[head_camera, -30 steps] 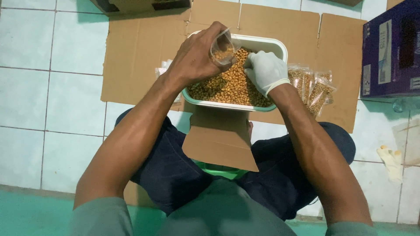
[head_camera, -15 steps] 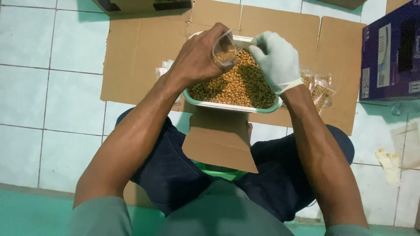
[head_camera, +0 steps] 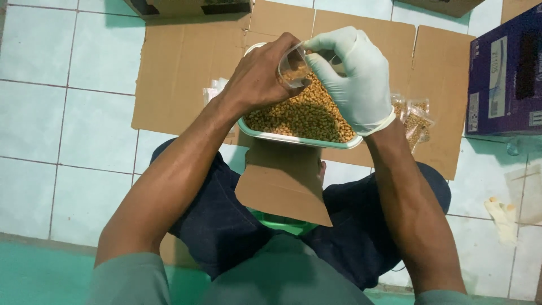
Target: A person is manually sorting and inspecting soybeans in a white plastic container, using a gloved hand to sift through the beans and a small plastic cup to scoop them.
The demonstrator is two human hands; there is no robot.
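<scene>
Your bare left hand [head_camera: 257,79] grips the small clear cup [head_camera: 293,68] of grain, your gloved right hand [head_camera: 353,76] pinching its rim: light, thin-walled, probably crushable, so hold its sides gently.

The floor [head_camera: 68,130] is pale square tile with dark grout lines. A flattened cardboard sheet [head_camera: 186,73] lies spread across it. A purple box [head_camera: 502,73] stands at the right edge, and a brown box [head_camera: 186,7] at the top. A green strip [head_camera: 39,277] runs along the bottom. Light is dim and even.
</scene>
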